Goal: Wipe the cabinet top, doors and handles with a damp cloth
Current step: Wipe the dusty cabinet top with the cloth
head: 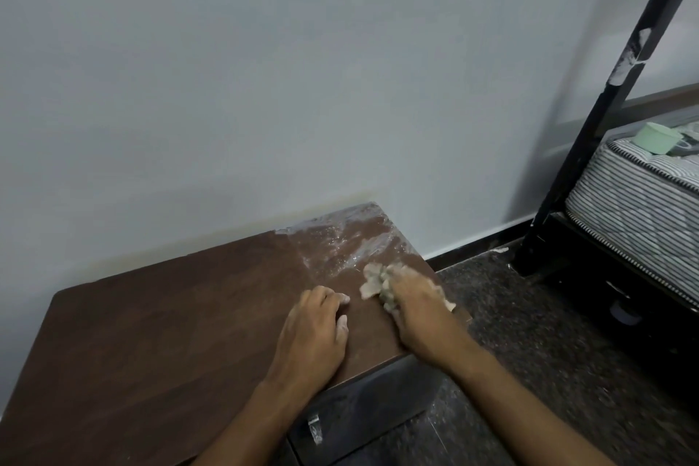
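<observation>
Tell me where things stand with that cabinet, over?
Right hand shut on cloth, pressing the cabinet top. Left hand flat beside it, empty. White residue smeared over far right corner. Nothing in the way.

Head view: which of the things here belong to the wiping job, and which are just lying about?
Part of the job:
- cabinet top, dusty white at its far right corner
- cloth, bunched under the right hand
- left hand, flat on the top
- cabinet door with its handle

Lying about:
- bed frame
- striped mattress
- green cup on it
</observation>
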